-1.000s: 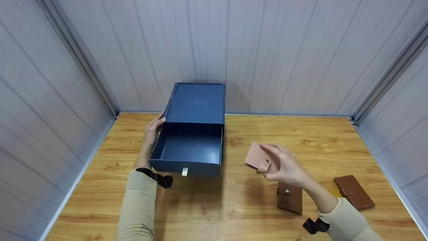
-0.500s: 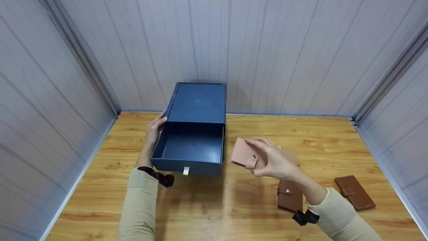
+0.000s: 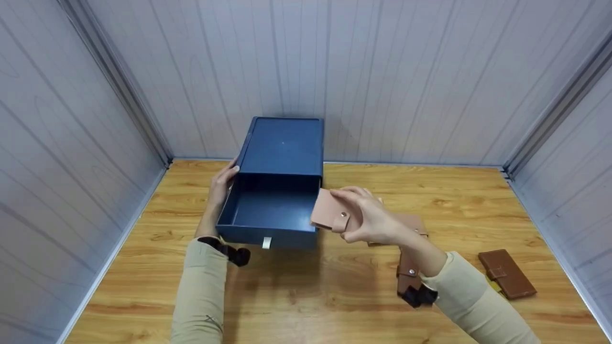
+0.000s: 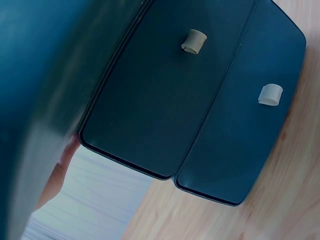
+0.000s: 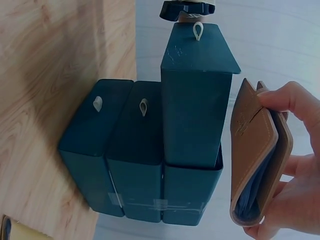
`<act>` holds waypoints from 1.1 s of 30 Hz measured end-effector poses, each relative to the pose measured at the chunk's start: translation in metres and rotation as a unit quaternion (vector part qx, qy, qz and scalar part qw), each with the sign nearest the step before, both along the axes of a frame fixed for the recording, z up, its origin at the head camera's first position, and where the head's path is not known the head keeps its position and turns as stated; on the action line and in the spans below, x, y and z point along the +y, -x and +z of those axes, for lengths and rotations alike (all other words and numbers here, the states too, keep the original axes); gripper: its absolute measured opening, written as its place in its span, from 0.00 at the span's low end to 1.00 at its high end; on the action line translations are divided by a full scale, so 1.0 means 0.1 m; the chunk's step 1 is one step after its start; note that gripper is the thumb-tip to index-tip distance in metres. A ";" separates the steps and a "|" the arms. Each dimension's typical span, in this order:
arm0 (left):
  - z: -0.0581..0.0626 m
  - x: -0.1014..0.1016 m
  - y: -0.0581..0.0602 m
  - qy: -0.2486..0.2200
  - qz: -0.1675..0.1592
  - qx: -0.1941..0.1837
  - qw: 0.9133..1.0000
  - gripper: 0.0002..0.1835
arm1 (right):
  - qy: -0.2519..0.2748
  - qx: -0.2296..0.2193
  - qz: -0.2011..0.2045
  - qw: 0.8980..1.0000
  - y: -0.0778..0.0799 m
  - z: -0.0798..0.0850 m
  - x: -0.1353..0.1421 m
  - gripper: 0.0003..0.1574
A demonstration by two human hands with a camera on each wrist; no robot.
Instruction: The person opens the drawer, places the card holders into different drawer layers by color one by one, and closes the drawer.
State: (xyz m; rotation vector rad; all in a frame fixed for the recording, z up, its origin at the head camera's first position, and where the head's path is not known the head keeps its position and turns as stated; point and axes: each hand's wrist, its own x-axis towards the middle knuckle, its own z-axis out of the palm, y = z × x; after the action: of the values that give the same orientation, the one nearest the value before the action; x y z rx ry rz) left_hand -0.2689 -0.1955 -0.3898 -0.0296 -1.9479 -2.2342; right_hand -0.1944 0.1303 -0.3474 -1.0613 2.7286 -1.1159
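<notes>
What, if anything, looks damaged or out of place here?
Pale, scratch-like marks show on the front of the open drawer, near its pull loop; the surface otherwise looks plain. I see nothing spilled.

The right hand [image 3: 374,219] holds a pink, rectangular snap-strap wallet [image 3: 328,210] (tilted) by an open, blue plastic drawer [image 3: 248,235].

Pale grey back wall [image 3: 420,71] bears vertical grain lines; similar left wall [image 3: 57,181] and right wall [image 3: 573,200] flank yellow-brown wood-grain surface [image 3: 344,310]; grey strips [image 3: 116,81] line corners.
</notes>
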 end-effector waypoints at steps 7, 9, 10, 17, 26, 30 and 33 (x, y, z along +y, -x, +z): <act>0.03 0.02 -0.03 0.001 -0.005 0.014 1.000 0.24 | -0.019 0.000 0.009 1.000 0.04 0.05 -0.16 0.51; 0.03 0.02 -0.03 -0.003 -0.004 0.015 1.000 0.23 | -0.019 0.001 0.017 1.000 0.06 0.06 -0.21 0.51; 0.02 0.01 -0.03 -0.004 -0.003 0.014 1.000 0.24 | -0.021 0.002 0.019 1.000 0.06 0.07 -0.24 0.51; 0.02 0.01 -0.03 -0.001 0.005 0.010 1.000 0.23 | -0.025 -0.001 0.027 0.999 0.11 0.12 -0.41 0.50; 0.02 0.03 -0.05 -0.011 0.003 0.000 1.000 0.24 | -0.025 -0.001 0.014 1.000 0.20 0.13 -0.63 0.51; 0.03 0.03 -0.06 -0.014 0.003 0.003 1.000 0.23 | -0.033 0.007 0.009 0.999 0.23 0.14 -0.73 0.51; 0.04 0.04 -0.06 -0.022 0.004 0.006 1.000 0.23 | -0.039 0.011 0.007 0.999 0.27 0.14 -0.81 0.50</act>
State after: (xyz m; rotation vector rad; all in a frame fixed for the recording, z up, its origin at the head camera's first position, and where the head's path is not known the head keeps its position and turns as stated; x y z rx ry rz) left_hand -0.2627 -0.1914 -0.3856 -0.0307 -1.8893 -2.2658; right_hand -0.2210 0.0496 -0.3330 -1.0863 2.7527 -0.9918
